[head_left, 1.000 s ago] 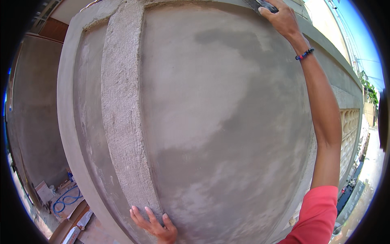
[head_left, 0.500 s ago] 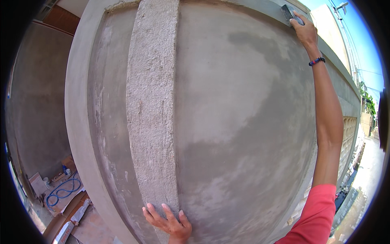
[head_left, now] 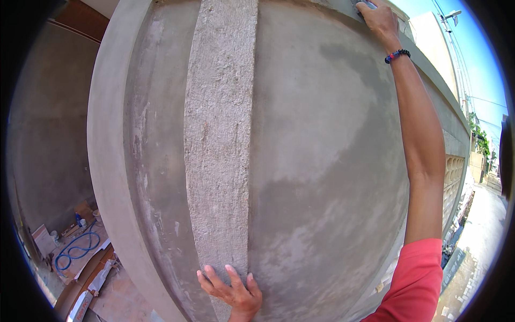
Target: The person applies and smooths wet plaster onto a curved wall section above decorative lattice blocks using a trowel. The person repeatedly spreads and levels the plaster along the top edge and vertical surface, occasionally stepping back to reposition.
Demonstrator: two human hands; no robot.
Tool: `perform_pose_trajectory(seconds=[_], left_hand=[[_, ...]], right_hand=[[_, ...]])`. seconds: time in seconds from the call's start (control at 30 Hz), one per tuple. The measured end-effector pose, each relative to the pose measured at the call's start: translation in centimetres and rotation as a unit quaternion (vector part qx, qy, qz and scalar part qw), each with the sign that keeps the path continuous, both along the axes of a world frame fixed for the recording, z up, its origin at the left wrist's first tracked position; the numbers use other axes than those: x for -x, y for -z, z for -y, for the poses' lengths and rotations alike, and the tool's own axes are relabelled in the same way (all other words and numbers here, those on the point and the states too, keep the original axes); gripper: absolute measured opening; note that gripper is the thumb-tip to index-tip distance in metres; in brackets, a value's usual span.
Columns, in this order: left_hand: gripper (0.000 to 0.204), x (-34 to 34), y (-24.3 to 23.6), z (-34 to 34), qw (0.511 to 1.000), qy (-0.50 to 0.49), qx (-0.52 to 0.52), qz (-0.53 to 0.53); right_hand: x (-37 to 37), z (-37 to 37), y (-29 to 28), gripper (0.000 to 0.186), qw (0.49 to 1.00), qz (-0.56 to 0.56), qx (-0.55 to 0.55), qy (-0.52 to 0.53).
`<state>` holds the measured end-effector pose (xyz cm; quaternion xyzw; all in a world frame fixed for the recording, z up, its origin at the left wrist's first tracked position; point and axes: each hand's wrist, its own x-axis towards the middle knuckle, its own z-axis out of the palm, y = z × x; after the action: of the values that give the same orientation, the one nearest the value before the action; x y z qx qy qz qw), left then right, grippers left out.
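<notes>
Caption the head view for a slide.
Right hand holding a dark tool high on a grey wall, left hand spread over its rough vertical strip.

From the middle of the view, a raised strip (head_left: 220,134) ran from between eleven and twelve o'clock down to six, with the wall panel (head_left: 311,123) on its three-o'clock side and the wall's edge band (head_left: 110,145) out at nine. The left hand (head_left: 241,296) lay over the strip's lower part at six; the right hand (head_left: 382,24), around a tool (head_left: 365,6), was between one and two, by the upper ledge (head_left: 440,80). Openwork blocks (head_left: 453,172) stood at three, a lane (head_left: 485,214) beyond them. A coiled hose (head_left: 68,256) lay at eight.
</notes>
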<state>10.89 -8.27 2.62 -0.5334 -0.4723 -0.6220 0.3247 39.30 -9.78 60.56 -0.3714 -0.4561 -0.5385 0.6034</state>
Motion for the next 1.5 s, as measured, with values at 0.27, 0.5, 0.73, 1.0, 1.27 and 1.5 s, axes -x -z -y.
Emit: perform_pose_trajectory(seconds=[0.27,0.5,0.73,1.0,1.27,1.5], left_hand=[[0.057,0.6,0.2,-0.1,1.0,0.022,0.007,-0.016],[0.056,0.9,0.3,0.0,1.0,0.012,0.013,-0.014],[0.056,0.5,0.2,-0.2,1.0,0.023,0.007,-0.005],[0.052,0.6,0.2,0.0,1.0,0.021,0.013,-0.007],[0.056,0.6,0.2,-0.1,1.0,0.015,0.015,-0.015],[0.056,0.6,0.2,-0.2,1.0,0.018,0.009,-0.012]], right_hand=[[-5.4,0.5,-1.7,0.054,0.991,-0.096,-0.006,0.092],[-4.3,-0.9,0.1,0.052,0.998,-0.039,-0.007,0.057],[-1.4,-0.8,2.0,0.037,0.995,0.077,-0.069,0.003],[-3.9,-0.5,-3.4,0.042,0.975,-0.01,0.012,0.222],[-3.3,-2.3,1.0,0.055,0.994,-0.026,-0.066,0.085],[-6.8,0.9,-1.5,0.055,0.989,-0.118,0.016,0.085]])
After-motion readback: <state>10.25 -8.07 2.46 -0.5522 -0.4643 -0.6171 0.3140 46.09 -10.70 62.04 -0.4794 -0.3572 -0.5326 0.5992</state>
